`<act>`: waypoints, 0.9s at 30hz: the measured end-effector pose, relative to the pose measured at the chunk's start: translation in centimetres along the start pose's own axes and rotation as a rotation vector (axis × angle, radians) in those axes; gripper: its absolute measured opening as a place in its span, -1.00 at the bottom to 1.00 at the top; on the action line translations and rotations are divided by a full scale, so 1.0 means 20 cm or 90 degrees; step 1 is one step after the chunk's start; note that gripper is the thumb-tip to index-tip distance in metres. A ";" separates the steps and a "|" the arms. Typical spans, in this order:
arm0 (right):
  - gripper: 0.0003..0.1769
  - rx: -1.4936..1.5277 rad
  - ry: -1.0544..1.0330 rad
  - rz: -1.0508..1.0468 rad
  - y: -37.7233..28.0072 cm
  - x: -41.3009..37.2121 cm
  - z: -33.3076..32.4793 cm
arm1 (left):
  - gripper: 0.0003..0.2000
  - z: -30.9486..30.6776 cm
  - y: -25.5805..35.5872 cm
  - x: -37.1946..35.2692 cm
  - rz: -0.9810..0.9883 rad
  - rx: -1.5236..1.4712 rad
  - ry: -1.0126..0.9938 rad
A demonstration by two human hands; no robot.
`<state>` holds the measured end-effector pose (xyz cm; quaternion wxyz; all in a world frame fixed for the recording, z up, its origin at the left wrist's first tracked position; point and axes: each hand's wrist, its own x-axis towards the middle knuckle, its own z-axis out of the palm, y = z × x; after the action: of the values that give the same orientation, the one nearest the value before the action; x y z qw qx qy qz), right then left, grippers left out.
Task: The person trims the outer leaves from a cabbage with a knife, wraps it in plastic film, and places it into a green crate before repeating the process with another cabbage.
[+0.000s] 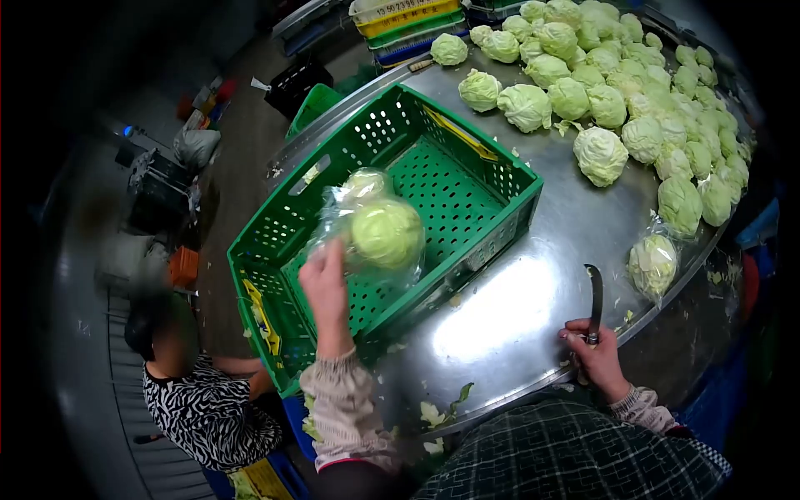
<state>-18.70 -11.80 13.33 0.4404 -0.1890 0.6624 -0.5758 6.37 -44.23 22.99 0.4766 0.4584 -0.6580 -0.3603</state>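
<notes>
My left hand (327,287) is closed on the gathered end of a clear plastic bag with a pale green cabbage (387,233) inside. It is over the green crate (467,254), and the bag is slightly blurred. Just beyond, a second bagged cabbage (364,185) shows against the crate's far wall, partly hidden by the first. A knife (596,292) with a dark, curved blade points up from my right hand (593,350), whose fingers wrap its handle near the table's front edge. To the right of the blade lies another bagged cabbage (653,263).
Many loose cabbages (608,104) are heaped on the right of the metal table (500,312). Stacked crates (408,25) stand behind it. Leaf scraps (433,414) lie by the front edge. A person in a zebra-print top (208,412) sits at the left.
</notes>
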 end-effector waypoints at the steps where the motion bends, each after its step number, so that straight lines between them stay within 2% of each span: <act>1: -0.80 -0.003 -0.010 -0.010 -0.03 -0.01 0.02 | -0.74 -0.05 0.09 -0.03 -0.001 -0.089 0.023; 4: -0.74 -0.024 -0.068 -0.024 -0.17 0.02 0.16 | -0.74 -0.17 0.37 -0.21 -0.014 -0.294 0.070; 8: -0.45 0.122 -0.253 -0.059 -0.35 0.05 0.37 | -0.60 -0.19 0.33 -0.57 -0.109 -0.394 0.074; 11: -0.34 0.232 -0.413 -0.066 -0.26 0.09 0.45 | -0.61 -0.12 0.21 -0.90 -0.249 -0.416 0.086; 12: -0.38 0.214 -0.428 -0.055 -0.18 0.11 0.45 | -0.62 -0.10 0.16 -1.00 -0.288 -0.404 0.078; 15: -0.42 0.156 -0.388 0.093 0.01 0.13 0.42 | -0.64 -0.04 -0.05 -1.25 -0.399 -0.478 0.101; 16: -0.43 0.111 -0.373 0.114 0.08 0.13 0.41 | -0.72 -0.03 -0.09 -1.29 -0.477 -0.520 0.113; 20: -0.38 -0.036 -0.329 0.130 0.33 0.13 0.34 | -0.72 0.00 -0.31 -1.44 -0.533 -0.391 0.103; 21: -0.35 -0.123 -0.342 0.085 0.36 0.14 0.34 | -0.65 -0.05 -0.29 -1.44 -0.536 -0.316 0.096; 22: -0.32 -0.203 -0.353 0.034 0.37 0.15 0.34 | -0.55 -0.07 -0.41 -1.47 -0.513 -0.140 0.134; 23: -0.31 -0.223 -0.361 0.005 0.40 0.16 0.35 | -0.41 -0.06 -0.48 -1.47 -0.367 0.138 0.224; 24: -0.29 -0.241 -0.361 -0.028 0.41 0.16 0.36 | -0.27 -0.08 -0.43 -1.42 -0.331 0.119 0.282; 25: -0.30 -0.201 -0.372 0.000 0.39 0.15 0.38 | -0.19 -0.10 -0.47 -1.39 -0.246 0.238 0.302; 26: -0.30 -0.234 -0.400 -0.063 0.41 0.17 0.38 | -0.15 -0.10 -0.45 -1.34 -0.217 0.323 0.283; 27: -0.30 -0.217 -0.409 -0.032 0.40 0.16 0.41 | -0.31 -0.09 -0.42 -1.29 -0.209 0.408 0.230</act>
<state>-11.77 -16.93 5.12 0.5738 -0.4473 0.5720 -0.3787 13.52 -22.46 8.25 0.3535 0.7389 -0.5606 -0.1215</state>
